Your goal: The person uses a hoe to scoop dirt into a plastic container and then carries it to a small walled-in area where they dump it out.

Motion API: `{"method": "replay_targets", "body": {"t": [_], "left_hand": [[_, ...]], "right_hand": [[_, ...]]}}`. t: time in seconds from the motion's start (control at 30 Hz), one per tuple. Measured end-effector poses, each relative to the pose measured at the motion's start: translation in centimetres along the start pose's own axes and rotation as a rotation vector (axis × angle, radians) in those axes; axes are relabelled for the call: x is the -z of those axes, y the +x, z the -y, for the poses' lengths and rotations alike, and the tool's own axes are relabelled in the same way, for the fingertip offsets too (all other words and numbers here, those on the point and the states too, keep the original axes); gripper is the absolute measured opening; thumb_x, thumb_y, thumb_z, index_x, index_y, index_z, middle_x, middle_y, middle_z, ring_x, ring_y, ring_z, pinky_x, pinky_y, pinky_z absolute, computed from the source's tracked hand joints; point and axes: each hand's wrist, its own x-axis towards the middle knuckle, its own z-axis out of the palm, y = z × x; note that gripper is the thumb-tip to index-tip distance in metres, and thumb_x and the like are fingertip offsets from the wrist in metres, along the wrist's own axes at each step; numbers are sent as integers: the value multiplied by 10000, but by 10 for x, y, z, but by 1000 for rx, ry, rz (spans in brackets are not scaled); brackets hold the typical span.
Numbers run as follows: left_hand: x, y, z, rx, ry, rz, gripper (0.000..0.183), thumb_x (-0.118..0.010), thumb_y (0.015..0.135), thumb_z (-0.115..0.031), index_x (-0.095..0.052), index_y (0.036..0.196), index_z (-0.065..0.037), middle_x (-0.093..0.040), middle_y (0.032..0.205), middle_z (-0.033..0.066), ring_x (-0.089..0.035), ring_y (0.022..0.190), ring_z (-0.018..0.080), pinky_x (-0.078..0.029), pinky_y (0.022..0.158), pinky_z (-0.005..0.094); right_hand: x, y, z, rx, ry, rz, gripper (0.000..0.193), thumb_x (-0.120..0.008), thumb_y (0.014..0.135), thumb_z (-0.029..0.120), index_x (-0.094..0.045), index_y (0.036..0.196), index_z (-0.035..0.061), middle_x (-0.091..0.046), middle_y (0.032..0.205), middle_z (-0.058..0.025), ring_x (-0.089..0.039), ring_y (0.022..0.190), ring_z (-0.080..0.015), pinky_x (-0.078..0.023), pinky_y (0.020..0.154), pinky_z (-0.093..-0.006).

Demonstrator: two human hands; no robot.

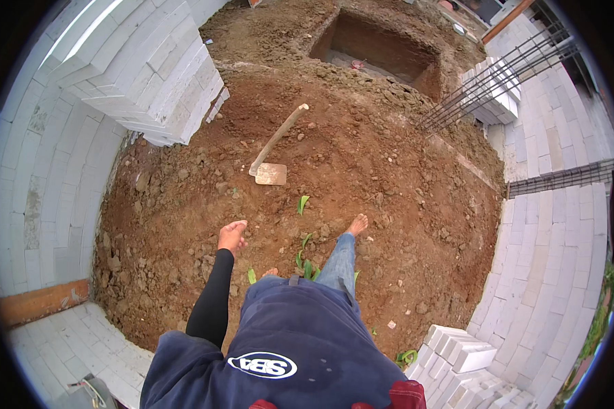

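Observation:
My left hand (232,236) hangs over the soil in front of my body, its fingers curled in and nothing seen in them. A black sleeve covers that forearm. My right hand is out of view. Beyond my left hand a hoe (271,174) lies on the ground, its flat blade toward me and its wooden handle (278,140) slanting away to the right. A green leaf (302,204) rests on the soil between the hoe and my bare foot (357,225).
Loose brown soil (416,273) with clods spreads between pale block walls (54,184). A tall block stack (157,68) stands far left, another stack (457,351) near right. A rectangular pit (382,51) opens at the back. A rebar cage (491,82) juts in at the far right.

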Motion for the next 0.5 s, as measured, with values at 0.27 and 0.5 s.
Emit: {"method": "replay_targets", "body": {"t": [0.27, 0.5], "left_hand": [[-126, 53, 26, 76, -350, -289, 385, -584, 835, -59, -575, 1219, -72, -607, 846, 9, -516, 557, 96, -468, 494, 273], [-203, 56, 10, 278, -593, -252, 530, -579, 899, -201, -410, 1401, -195, -447, 1363, 66, -619, 938, 253, -488, 776, 393]], "right_hand": [[297, 196, 105, 196, 105, 9, 475, -638, 853, 306, -565, 1197, -13, -660, 1084, -174, -637, 986, -273, -495, 880, -397], [589, 339, 259, 398, 136, -18, 312, -658, 844, 138, -628, 1121, -3, -692, 973, -98, -664, 859, -220, -530, 791, -349]]}}
